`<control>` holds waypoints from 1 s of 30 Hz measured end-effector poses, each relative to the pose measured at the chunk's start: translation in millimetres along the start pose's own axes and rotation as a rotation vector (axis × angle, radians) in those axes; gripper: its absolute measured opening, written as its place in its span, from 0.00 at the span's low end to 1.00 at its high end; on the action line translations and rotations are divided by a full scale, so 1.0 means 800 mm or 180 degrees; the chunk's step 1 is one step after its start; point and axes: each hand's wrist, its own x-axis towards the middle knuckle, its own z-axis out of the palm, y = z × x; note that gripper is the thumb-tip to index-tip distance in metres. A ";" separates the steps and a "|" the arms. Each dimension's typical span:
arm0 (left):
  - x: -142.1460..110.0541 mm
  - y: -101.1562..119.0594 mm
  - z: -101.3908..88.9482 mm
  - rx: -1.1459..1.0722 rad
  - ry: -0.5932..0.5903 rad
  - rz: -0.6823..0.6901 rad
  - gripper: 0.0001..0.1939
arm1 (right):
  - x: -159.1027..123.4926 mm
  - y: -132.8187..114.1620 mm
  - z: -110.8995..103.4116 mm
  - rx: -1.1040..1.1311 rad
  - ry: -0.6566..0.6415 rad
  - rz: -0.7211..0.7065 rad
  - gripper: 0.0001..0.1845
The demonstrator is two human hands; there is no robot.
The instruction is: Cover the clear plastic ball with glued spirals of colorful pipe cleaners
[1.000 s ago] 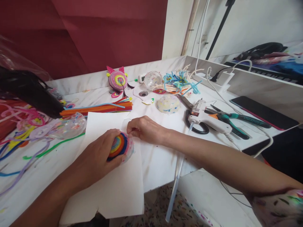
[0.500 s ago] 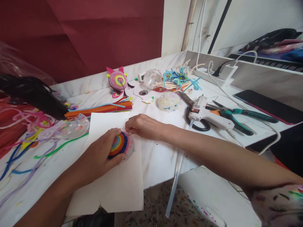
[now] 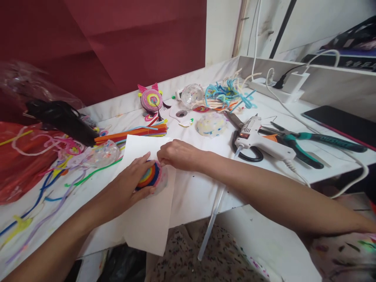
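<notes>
My left hand [image 3: 127,182] holds a round piece, coiled from pipe cleaners in rainbow rings [image 3: 149,174] with a dark blue band and a pink outer edge. Its thumb and fingers lie around the sides of the coil. A clear plastic dome [image 3: 162,180] shows at the piece's right side. At the upper right rim, my right hand [image 3: 174,153] is closed with its fingertips against the pink edge; what they pinch is hidden. Under the hands lies a sheet of white paper [image 3: 147,231] that juts over the table's front edge.
A white glue gun [image 3: 255,137] with a long glue stick, pliers [image 3: 305,141] and a phone [image 3: 343,125] lie to the right. Loose pipe cleaners [image 3: 49,196] and a plastic bag [image 3: 17,168] spread at left. A pink coiled figure [image 3: 151,100] stands behind.
The view has swung slightly left. The paper has turned a little under the hands. Both hands stay on the coiled piece, with the right hand still at its rim.
</notes>
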 end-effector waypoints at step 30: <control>-0.012 0.016 0.006 -0.0029 0.0477 -0.0166 0.31 | -0.011 -0.006 -0.001 -0.0359 -0.0164 -0.0475 0.10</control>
